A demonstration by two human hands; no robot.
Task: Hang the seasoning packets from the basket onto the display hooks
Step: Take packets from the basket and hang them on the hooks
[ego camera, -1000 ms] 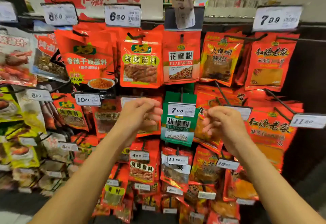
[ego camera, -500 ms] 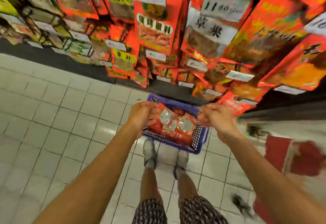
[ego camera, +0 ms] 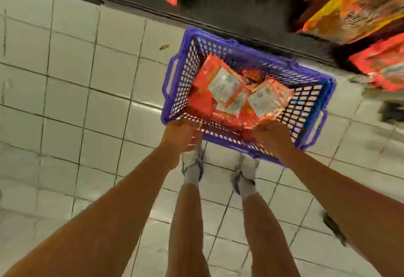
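A purple plastic basket (ego camera: 258, 52) stands on the tiled floor below the display. Several red seasoning packets (ego camera: 223, 84) with clear windows lie loose inside it. My left hand (ego camera: 181, 133) hovers at the basket's near left corner, back facing up, fingers loosely curled with nothing visible in them. My right hand (ego camera: 272, 138) is over the basket's near wall, close to the edge of a red packet, also loosely curled with nothing seen in it. The display hooks are out of view.
Red and orange hanging packets (ego camera: 354, 8) blur across the top right, above the dark shelf base (ego camera: 196, 8). My feet in white shoes (ego camera: 192, 167) stand just behind the basket. White floor tiles (ego camera: 87, 102) spread to the left.
The view swung down from the hanging display to the floor. Both hands dropped from chest height to the basket's near edge, and the basket now fills more of the view.
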